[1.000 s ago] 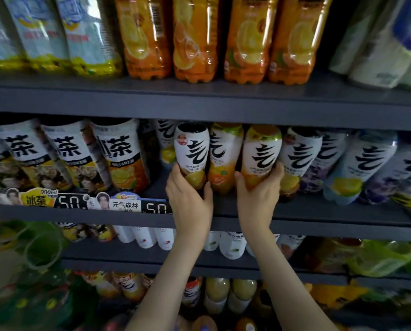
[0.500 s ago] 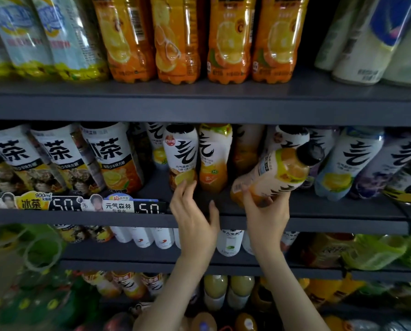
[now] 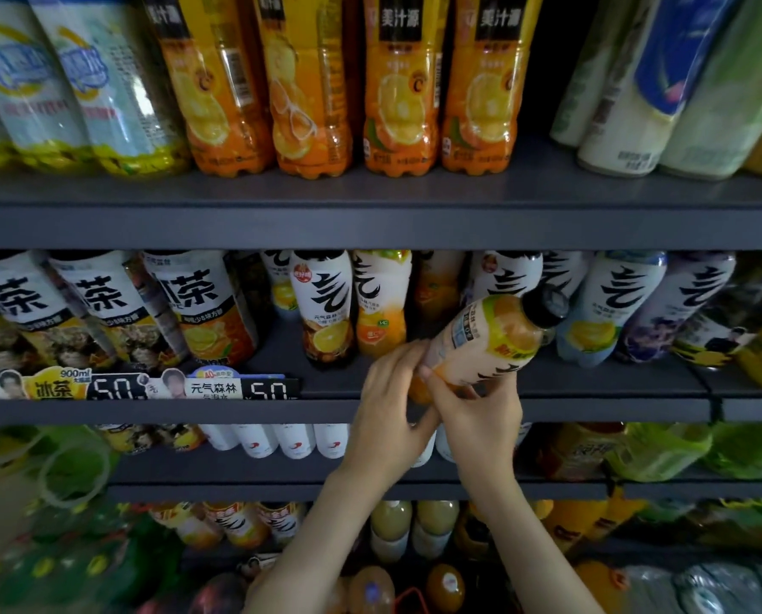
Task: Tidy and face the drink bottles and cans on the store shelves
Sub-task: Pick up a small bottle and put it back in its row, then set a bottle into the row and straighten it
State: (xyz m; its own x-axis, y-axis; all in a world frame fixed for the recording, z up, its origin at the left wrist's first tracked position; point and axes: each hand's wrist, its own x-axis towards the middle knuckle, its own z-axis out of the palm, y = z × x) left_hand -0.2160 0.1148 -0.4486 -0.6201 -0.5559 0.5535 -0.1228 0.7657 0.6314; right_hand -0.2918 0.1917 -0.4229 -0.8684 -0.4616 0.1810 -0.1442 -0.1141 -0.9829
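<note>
Left hand (image 3: pixel 388 405) now joins right hand (image 3: pixel 481 409) on orange bottle (image 3: pixel 489 343); both curl round its bottom. Bottle tipped, out of row, over middle shelf (image 3: pixel 591 383). Neighbour bottles (image 3: pixel 326 303) face front; this one not back yet.

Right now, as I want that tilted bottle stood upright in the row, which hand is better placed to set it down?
Probably right. The right hand has its grip round the tilted bottle low on its body, just below the gap in the row; the left hand only cups the base.
</note>
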